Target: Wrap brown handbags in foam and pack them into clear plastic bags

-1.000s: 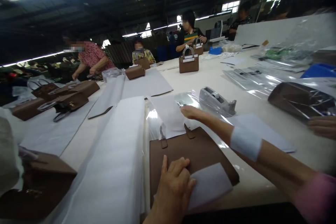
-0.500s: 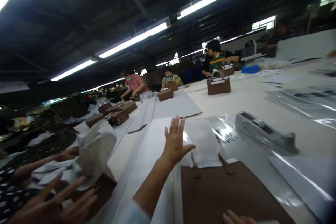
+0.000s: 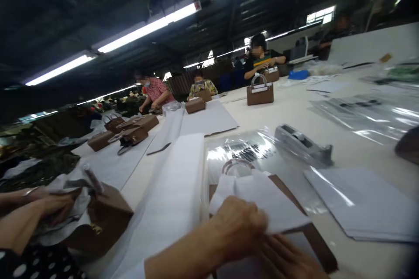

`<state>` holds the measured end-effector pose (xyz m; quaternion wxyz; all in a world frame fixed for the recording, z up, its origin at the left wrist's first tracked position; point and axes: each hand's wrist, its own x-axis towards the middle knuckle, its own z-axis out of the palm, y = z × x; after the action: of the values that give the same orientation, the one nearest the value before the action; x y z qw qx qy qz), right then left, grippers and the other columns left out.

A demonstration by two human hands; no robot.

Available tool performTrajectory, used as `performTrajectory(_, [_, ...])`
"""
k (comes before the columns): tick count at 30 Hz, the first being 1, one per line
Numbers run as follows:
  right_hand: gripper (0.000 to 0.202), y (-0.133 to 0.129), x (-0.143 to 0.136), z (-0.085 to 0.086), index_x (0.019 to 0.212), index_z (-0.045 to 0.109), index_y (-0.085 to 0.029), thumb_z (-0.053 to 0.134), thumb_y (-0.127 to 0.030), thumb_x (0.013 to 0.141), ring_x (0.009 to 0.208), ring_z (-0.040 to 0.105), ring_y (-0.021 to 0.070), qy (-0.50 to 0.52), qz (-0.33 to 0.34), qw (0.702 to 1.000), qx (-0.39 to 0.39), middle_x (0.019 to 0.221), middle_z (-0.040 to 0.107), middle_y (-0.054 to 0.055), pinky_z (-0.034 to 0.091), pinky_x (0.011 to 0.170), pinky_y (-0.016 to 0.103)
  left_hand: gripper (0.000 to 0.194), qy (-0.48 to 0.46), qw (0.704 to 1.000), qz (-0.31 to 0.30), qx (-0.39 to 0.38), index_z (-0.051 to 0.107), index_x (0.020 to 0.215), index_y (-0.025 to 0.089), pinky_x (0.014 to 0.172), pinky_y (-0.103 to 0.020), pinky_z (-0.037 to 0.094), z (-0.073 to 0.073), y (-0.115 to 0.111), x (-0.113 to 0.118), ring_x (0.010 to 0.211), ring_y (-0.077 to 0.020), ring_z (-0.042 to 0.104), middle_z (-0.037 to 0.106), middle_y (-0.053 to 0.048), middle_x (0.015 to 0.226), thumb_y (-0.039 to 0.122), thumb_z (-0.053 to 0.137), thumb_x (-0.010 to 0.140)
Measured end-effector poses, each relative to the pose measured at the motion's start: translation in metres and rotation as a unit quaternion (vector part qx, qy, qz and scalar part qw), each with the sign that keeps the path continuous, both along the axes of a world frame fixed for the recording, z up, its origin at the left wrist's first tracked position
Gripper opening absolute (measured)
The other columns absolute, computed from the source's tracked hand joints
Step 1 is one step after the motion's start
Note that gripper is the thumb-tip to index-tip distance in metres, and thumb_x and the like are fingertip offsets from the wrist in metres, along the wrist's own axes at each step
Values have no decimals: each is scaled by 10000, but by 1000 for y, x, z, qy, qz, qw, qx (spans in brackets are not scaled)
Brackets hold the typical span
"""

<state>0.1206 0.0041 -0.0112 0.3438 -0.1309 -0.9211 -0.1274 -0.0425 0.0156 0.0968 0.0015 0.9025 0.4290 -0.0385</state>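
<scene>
A brown handbag [image 3: 319, 244] lies in front of me, its handle [image 3: 238, 163] pointing away. White sheet material [image 3: 278, 202] is spread over its upper part. My left hand [image 3: 238, 222] is closed on the white sheet, fingers curled at its near edge. Close beside it, my right hand [image 3: 290, 257] lies flat with fingers extended over the near part of the bag, partly cut off by the frame's lower edge. Under and beyond the bag is clear plastic [image 3: 252, 146] with dark print.
A grey tape dispenser [image 3: 304, 144] stands beyond the bag at right, with white sheets [image 3: 366, 202] nearer. White foam wrap [image 3: 173, 183] runs along the left. A co-worker's hands [image 3: 49, 209] work at another brown bag [image 3: 108, 222]. More bags and people are farther back.
My left hand has come down toward me and closed on the white sheet, which now covers the bag's upper part. My right hand shows more fully. The neighbour's bag is less covered by paper.
</scene>
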Motion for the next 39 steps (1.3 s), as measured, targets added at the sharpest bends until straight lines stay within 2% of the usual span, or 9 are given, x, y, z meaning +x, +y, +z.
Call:
performTrajectory(5, [327, -7, -16, -9, 1135, 570, -200, 366, -312, 905, 723, 566, 178, 119, -11, 985, -122, 735, 644, 27, 471, 725, 301, 47, -15, 992, 101, 68, 497, 778, 181, 537, -311, 479, -50, -29, 10, 661, -209, 581, 589, -23, 743, 152, 521, 751])
performTrajectory(9, [260, -4, -10, -2, 1046, 609, -144, 474, -265, 861, 864, 558, 193, 126, 15, 987, -95, 836, 642, 55, 413, 916, 359, 349, -14, 987, 142, 68, 424, 1154, 202, 565, -314, 496, -37, -16, 22, 657, -201, 599, 603, -24, 788, 256, 499, 818])
performTrajectory(12, [215, -8, 8, 2, 988, 627, -106, 549, -214, 819, 987, 529, 213, 141, -25, 988, -55, 918, 633, 74, 313, 1018, 422, 292, -13, 989, 137, 56, 443, 1153, 266, 552, -306, 488, -34, -11, 25, 652, -192, 591, 588, -7, 788, 299, 442, 864])
performTrajectory(17, [136, -15, 26, -1, 898, 636, -112, 595, -194, 797, 923, 543, 172, 151, -67, 984, -63, 888, 636, 38, 314, 995, 413, 366, -112, 978, 99, 145, 469, 1156, 191, 634, -310, 480, -54, -18, 20, 774, -194, 542, 548, -43, 850, 148, 512, 795])
performTrajectory(23, [95, -14, 19, -7, 765, 590, -161, 522, -120, 816, 849, 525, 140, 165, -54, 973, -154, 783, 595, 7, 393, 894, 360, 259, -124, 946, 25, 298, 526, 1073, 81, 519, -249, 380, -62, -34, 31, 615, -140, 475, 498, -25, 679, 106, 484, 819])
performTrajectory(27, [89, -5, 26, -1, 745, 580, -161, 529, -134, 812, 880, 536, 144, 158, -45, 973, -161, 764, 590, 10, 399, 923, 345, 295, -153, 941, 60, 296, 510, 1113, 59, 566, -266, 394, -76, -38, 39, 617, -142, 460, 492, -28, 681, 122, 497, 824])
performTrajectory(30, [165, 6, 45, 10, 931, 593, -138, 576, -250, 810, 1058, 502, 211, 141, -111, 972, -151, 1018, 599, 95, 348, 991, 421, 318, -166, 941, 80, 283, 498, 1142, 68, 612, -281, 405, -84, -39, 40, 644, -152, 459, 497, -32, 696, 135, 491, 832])
performTrajectory(34, [205, 13, 63, 20, 952, 586, -140, 562, -289, 815, 1224, 380, 261, 125, -189, 942, -248, 1303, 428, 158, 310, 1016, 474, 356, -134, 947, 79, 283, 471, 1200, 121, 599, -274, 387, -83, -39, 42, 623, -143, 453, 488, -14, 678, 156, 480, 845])
performTrajectory(39, [172, 15, 67, 34, 842, 554, -159, 642, -253, 728, 1299, 274, 258, 107, -193, 845, -487, 1378, 329, 142, 355, 989, 401, 377, -127, 949, 75, 280, 455, 1226, 175, 573, -253, 386, -77, -39, 44, 606, -130, 460, 477, -2, 674, 218, 497, 854])
